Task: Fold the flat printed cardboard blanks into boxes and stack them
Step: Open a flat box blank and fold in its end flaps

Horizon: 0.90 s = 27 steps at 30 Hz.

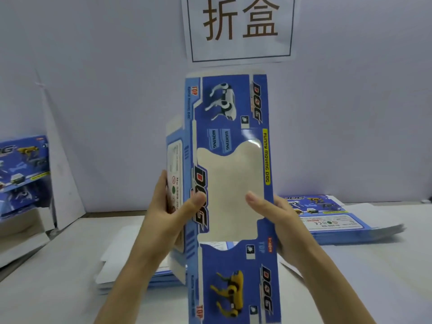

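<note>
I hold a long blue printed cardboard blank (230, 127) upright in front of me. It shows robot dogs, "DOG" lettering and a clear window in its middle. My left hand (171, 206) grips its left edge, thumb on the printed front, where a side panel bends back. My right hand (278, 220) grips the right edge, thumb lying on the window. A pile of flat blanks (131, 260) lies white side up on the table beneath my arms. Another pile of flat blanks (339, 218) lies printed side up at the right.
Folded blue boxes (23, 174) stand at the far left beside a white board leaning on the wall. A paper sign (240, 26) with two large characters hangs on the wall ahead. The white table (58, 288) runs under everything.
</note>
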### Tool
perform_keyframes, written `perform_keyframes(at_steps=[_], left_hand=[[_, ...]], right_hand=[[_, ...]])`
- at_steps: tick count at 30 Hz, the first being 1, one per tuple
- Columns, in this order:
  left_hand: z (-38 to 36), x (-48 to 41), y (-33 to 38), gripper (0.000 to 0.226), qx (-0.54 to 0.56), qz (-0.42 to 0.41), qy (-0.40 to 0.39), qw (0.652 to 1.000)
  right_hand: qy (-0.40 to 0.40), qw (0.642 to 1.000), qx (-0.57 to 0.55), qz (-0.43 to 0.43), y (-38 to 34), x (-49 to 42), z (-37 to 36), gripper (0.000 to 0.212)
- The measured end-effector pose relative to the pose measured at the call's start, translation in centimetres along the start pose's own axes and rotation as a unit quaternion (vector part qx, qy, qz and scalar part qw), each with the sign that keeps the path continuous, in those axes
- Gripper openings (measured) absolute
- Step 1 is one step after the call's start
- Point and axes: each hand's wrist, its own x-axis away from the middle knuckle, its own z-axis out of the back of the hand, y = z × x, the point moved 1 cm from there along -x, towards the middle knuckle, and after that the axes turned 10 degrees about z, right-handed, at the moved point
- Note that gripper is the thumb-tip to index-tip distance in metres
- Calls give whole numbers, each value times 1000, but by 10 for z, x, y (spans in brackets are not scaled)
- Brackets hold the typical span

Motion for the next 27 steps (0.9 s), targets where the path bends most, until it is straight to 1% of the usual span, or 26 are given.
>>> perform_keyframes(at_steps=[2,6,8,10,13,16,18,19,22,23,25,27], left_hand=[[1,0,-1,109,-22,7,-16,1000],[0,-3,-6,117,-15,27,-4,1000],[-2,-2,-6,117,-13,25,1,1000],[-3,-1,-5,115,-13,18,18,1000],[-4,2,-5,115,-15,8,13,1000],[-1,1,-6,113,0,21,9,1000],[-1,0,-6,108,14,33,13,999],[-2,0,-6,102,16,34,19,999],[-3,-2,-8,63,-11,4,78,997],[-2,-3,-9,55,-8,-4,99,995],[1,-4,-9,51,10,-2,113,994],[4,-4,-9,54,23,16,80,996]], right_hand=[[7,1000,12,-1,0,0,2,31],[7,998,49,23,1,0,3,30],[9,997,68,30,0,0,5,29],[10,996,85,31,-2,-1,6,34],[7,998,65,22,-2,-1,11,36],[14,999,39,8,-3,0,14,38],[21,999,46,18,-4,0,12,35],[29,997,60,31,-4,0,11,32],[59,994,70,64,-2,-1,9,16],[64,994,59,65,0,-1,9,15],[69,994,55,60,2,-1,8,19],[67,993,84,57,1,-2,8,29]])
